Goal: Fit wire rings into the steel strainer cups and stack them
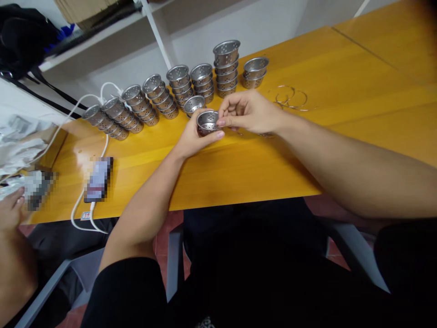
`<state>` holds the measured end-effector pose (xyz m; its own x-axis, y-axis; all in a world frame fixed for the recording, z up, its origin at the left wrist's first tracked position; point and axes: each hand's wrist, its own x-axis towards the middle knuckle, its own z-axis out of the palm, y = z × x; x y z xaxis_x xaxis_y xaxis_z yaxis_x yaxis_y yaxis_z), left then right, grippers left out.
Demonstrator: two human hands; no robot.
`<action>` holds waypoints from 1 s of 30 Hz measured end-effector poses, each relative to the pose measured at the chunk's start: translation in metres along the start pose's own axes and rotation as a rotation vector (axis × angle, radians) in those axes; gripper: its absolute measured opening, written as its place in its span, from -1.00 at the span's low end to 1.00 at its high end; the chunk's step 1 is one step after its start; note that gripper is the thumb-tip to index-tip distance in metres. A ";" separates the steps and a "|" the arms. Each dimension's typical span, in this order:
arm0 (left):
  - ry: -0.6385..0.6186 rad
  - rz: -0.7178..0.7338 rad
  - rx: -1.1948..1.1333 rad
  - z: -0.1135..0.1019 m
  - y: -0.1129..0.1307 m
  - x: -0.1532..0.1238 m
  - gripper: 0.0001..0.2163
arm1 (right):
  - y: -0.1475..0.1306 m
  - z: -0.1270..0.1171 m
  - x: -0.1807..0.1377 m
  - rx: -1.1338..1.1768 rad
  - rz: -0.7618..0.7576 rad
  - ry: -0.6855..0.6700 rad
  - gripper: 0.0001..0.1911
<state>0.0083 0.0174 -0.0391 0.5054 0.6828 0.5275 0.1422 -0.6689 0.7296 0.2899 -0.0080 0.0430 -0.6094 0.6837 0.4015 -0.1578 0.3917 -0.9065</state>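
Fingers of another person's hand [12, 205] show at the far left edge, resting beside a blurred-out item on the yellow tabletop [239, 168]. Just right of it a phone [98, 178] lies flat, its screen blurred, with a white cable [85, 200] looping past it and running up toward the wall.

Behind the phone, a row of stacked perforated metal cups [164, 98] runs along the back edge of the tabletop. The stacks at the left lean over on their sides; further right they stand more upright, and the tallest stack [226, 68] is near the right end of the row, with a short stack of two [255, 72] just beside it.

Your left hand [193, 139] comes up from below and its grip is closed around a single perforated metal cup [207, 122], thumb along the near rim, holding it just above the tabletop in front of the row, mouth tilted toward you. Your right hand [247, 111] reaches in from the right and meets that cup; its fingertips are pinched together at the cup's right rim. Whether something small sits in that pinch, you cannot tell.

Further right, a few thin wire rings [290, 97] lie loose and overlapping on the tabletop, apart from both hands.
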 end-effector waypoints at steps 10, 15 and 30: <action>-0.037 0.107 0.138 -0.002 -0.021 -0.001 -0.14 | 0.006 0.004 0.003 -0.038 0.035 0.063 -0.34; -0.048 0.113 0.136 -0.004 -0.020 -0.003 -0.12 | 0.005 0.003 0.003 -0.064 0.033 0.050 -0.31; -0.008 0.074 0.185 -0.014 -0.032 0.001 0.01 | 0.011 -0.004 -0.007 -0.589 -0.208 0.207 -0.72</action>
<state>-0.0079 0.0435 -0.0557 0.5269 0.6281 0.5726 0.2583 -0.7602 0.5962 0.2952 -0.0061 0.0303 -0.4405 0.6384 0.6312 0.2310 0.7600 -0.6075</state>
